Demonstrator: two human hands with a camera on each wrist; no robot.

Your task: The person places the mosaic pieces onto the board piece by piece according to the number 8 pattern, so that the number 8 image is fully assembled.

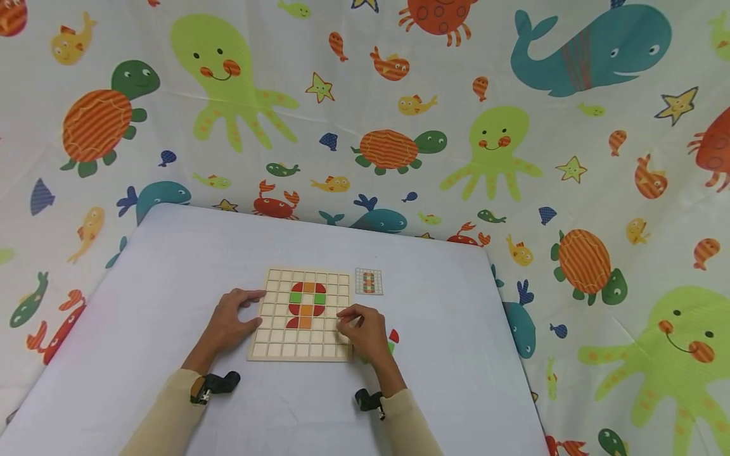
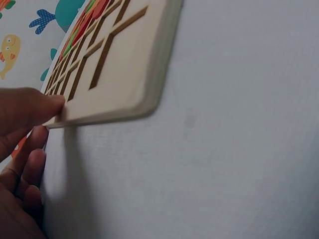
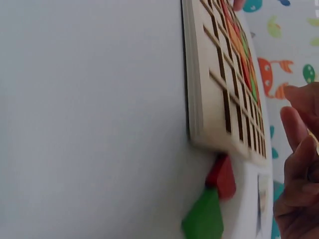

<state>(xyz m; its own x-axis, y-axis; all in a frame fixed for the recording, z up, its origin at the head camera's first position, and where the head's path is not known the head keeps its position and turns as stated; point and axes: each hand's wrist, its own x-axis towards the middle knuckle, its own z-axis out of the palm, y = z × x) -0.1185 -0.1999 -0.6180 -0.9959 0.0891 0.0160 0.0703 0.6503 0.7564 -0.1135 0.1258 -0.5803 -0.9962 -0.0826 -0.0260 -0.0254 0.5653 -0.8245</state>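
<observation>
A wooden grid board (image 1: 274, 348) lies on the table, with red, orange and green pieces (image 1: 307, 305) set in its middle cells. My left hand (image 1: 229, 322) touches its left edge with fingers and thumb spread apart. In the left wrist view, the thumb (image 2: 47, 105) rests on the board's rim, and the other fingers are bent beside it. Above the board's right side, my right hand (image 1: 365, 332) has its fingers loosely bent, with thumb and index close together. No piece shows between them. Partly behind this hand lie a loose red piece (image 1: 394, 336) and a green piece (image 1: 391, 348).
A small pattern card (image 1: 369, 282) lies just beyond the board's upper right corner. White cloth covers the table (image 1: 445, 380). A curtain printed with sea animals (image 1: 365, 95) hangs behind and beside it. Each wrist wears a small black camera (image 1: 222, 382).
</observation>
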